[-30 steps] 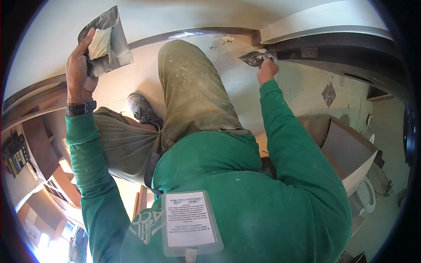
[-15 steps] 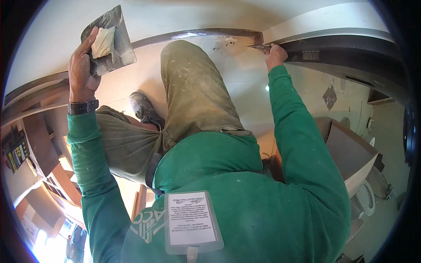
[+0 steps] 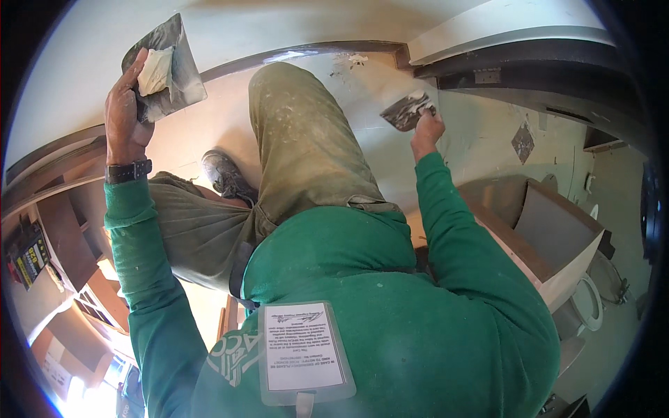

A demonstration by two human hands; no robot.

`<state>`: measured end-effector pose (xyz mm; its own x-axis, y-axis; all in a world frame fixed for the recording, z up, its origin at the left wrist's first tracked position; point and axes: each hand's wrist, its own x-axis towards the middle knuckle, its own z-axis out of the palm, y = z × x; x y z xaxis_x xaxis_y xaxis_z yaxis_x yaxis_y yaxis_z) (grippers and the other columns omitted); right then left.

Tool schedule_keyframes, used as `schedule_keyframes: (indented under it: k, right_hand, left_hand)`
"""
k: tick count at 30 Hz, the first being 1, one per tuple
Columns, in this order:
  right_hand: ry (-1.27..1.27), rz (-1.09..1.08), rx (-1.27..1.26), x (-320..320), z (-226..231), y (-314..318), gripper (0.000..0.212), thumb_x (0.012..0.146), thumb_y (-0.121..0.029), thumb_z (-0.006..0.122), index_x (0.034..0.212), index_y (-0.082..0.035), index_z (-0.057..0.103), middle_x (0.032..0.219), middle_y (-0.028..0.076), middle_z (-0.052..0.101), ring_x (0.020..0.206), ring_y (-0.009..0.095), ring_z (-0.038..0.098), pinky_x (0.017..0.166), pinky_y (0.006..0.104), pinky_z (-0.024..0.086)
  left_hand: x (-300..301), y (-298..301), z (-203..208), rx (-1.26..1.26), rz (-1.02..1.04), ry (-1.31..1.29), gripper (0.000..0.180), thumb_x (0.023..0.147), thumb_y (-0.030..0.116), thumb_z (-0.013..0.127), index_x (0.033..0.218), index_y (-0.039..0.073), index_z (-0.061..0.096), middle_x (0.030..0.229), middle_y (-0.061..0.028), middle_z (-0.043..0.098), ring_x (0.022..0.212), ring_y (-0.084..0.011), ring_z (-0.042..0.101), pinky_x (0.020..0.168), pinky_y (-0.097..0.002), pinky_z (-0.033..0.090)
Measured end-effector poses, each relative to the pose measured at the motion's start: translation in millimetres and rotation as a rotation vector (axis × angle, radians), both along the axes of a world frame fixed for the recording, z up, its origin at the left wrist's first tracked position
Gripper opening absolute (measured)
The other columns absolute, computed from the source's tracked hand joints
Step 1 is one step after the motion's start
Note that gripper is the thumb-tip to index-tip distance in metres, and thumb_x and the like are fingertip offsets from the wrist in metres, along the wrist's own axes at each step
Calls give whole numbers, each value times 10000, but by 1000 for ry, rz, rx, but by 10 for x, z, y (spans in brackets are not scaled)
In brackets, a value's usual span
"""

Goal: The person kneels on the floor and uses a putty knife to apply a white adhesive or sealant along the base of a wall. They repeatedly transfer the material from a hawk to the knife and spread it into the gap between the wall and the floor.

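At the upper left, my left hand (image 3: 127,115) is closed round a flat metal plate (image 3: 182,82) with a lump of off-white putty (image 3: 156,72) on its face. My left fingers and thumb lie against the plate's edge, close to the putty. On the right, my right hand (image 3: 426,134) grips a putty knife (image 3: 402,113). Its wide dark blade is tilted, points leftward and carries white smears. The knife's handle is hidden inside my fist. Blade and plate are well apart, with my raised knee (image 3: 300,104) between them.
A white wall (image 3: 306,24) runs along the far side above a brown baseboard (image 3: 244,66). A dark door frame (image 3: 529,66) crosses the upper right. Beside my right arm stands an open box-like cabinet (image 3: 550,230), with a toilet seat (image 3: 587,304) behind it. Wooden shelving (image 3: 66,237) stands at left.
My right hand has drawn the putty knife away from the door frame, nearer to me, and turned its blade so the broad face shows. My left hand has shifted slightly left with the plate.
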<state>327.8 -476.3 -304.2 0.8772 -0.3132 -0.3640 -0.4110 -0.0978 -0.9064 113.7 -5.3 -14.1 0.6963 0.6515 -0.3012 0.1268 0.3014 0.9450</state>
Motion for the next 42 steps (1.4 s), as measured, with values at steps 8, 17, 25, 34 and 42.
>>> schedule_keyframes:
  k: [8,17,25,34,42]
  right_hand:
    - [81,-42,220,-252,-101,146,275,850,-13,604,1118,40,573,1096,143,636,917,250,631,849,348,495]
    - [-227,587,549,-145,1529,1003,322,856,20,658,1173,16,603,1083,84,662,967,163,617,892,303,492]
    - [-1253,1327,-215,-400,2902,1718,402,777,60,627,1111,-141,729,1046,23,702,908,238,596,825,344,469]
    - [-1561,1372,-462,-413,3148,1989,409,761,30,636,1098,-178,734,1026,-35,684,902,207,593,794,360,431]
    - [-1571,1543,-489,-496,3153,2054,353,757,-13,632,1058,-164,738,1007,-13,696,881,212,592,794,362,449]
  left_hand:
    - [-31,21,-37,25,-63,-11,441,1029,101,320,1431,-68,382,1288,-184,559,1102,-272,618,950,-404,553]
    - [111,-291,8,-240,8,-41,258,973,257,592,1092,33,632,987,-59,687,833,-163,682,729,-298,574]
    - [54,-676,292,185,-157,-83,332,953,289,588,1060,-22,636,1000,-81,643,806,-129,624,687,-265,506]
    - [82,-629,419,203,-267,337,298,953,276,609,995,-8,689,814,-4,603,679,-73,562,623,-243,473]
    - [-35,-509,208,266,-273,302,414,923,171,544,1301,12,604,935,-54,636,878,-109,578,769,-253,487]
